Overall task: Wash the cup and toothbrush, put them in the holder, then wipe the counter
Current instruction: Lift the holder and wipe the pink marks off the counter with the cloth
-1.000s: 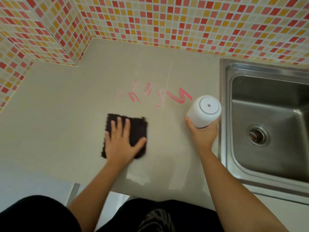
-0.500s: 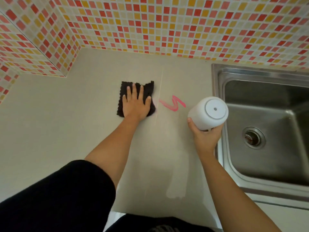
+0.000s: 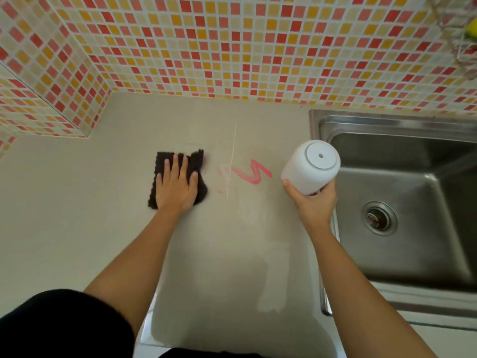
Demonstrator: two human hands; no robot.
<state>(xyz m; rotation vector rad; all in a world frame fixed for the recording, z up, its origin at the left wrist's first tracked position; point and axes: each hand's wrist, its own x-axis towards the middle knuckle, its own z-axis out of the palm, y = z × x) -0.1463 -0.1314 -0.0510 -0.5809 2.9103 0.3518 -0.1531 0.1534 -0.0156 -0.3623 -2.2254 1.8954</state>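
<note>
My left hand flat on the cloth on the counter, my right hand gripping the cup, pink smear between

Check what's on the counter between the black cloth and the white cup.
Head view: a pink zigzag smear toward the white cup, fainter pink streaks nearer the black cloth, a thin counter seam between them.

A black short sleeve, far left of the sink, ends at the upper arm, both arms running bare to the left grip and to the right grip beside the sink, with more black clothing lower left of it.
</note>
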